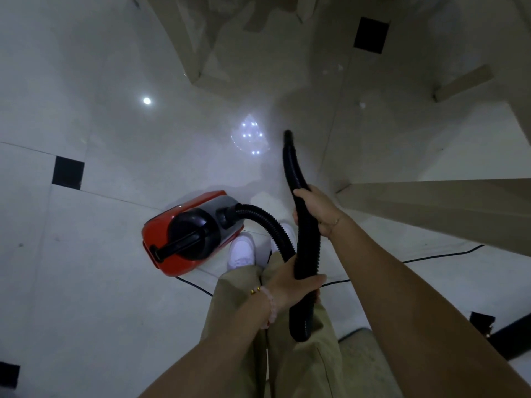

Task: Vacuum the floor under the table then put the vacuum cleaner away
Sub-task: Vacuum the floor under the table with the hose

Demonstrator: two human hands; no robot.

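Your right hand (319,214) and left hand (290,285) both clamp the black hose (293,170), red vacuum cleaner (184,234) beside your feet

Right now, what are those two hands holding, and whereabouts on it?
Both grip the black vacuum hose: right hand partway along towards the nozzle, left hand at the bend below.

Red and grey vacuum cleaner (191,234) with black top handle stands on the pale tiled floor (86,282), left of centre. Black ribbed hose (301,225) leaves its grey end, loops near, then runs far; nozzle tip points at floor beside the desk (445,205) on the right.
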